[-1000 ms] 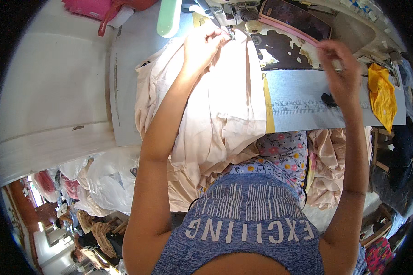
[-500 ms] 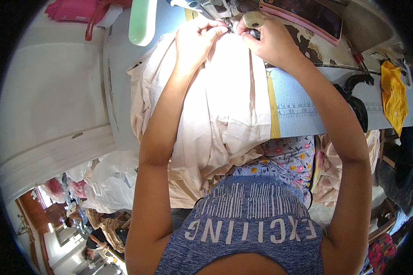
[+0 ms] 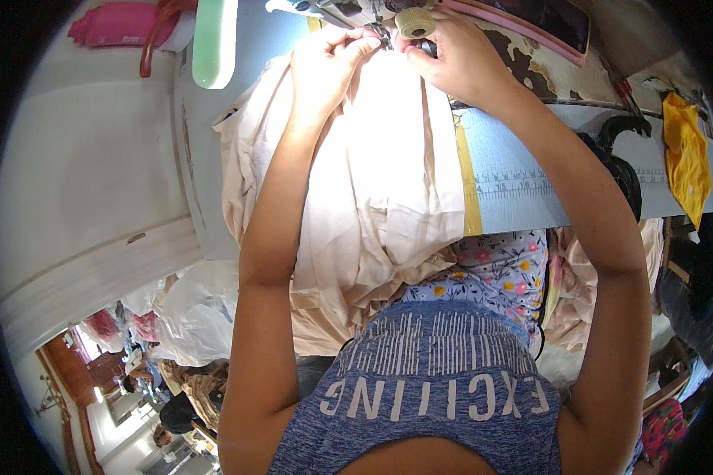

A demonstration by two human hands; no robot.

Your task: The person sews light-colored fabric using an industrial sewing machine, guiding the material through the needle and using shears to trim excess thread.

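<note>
Cream fabric (image 3: 380, 174) lies in folds across the sewing table and hangs over its near edge into my lap. Its far edge reaches the presser foot (image 3: 384, 38) of a sewing machine under a bright light. Just left of the foot, my left hand (image 3: 325, 71) pinches the fabric edge between thumb and fingers. Close on the right side, my right hand (image 3: 463, 63) is closed at the fabric edge, thumb toward the foot. A round beige knob (image 3: 414, 24) hides some of its fingers. Glare washes out the cloth between the hands.
A pale green long object (image 3: 215, 43) stands left of the machine, near a pink bundle (image 3: 123, 24). A phone in a pink case (image 3: 543, 24) lies at the far right. Further right are black scissor-like handles (image 3: 618, 146) and a yellow cloth or bag (image 3: 684, 158).
The whole view has shifted slightly. Both hands stay at the presser foot with their grips much the same, and the fabric shows little visible movement.
</note>
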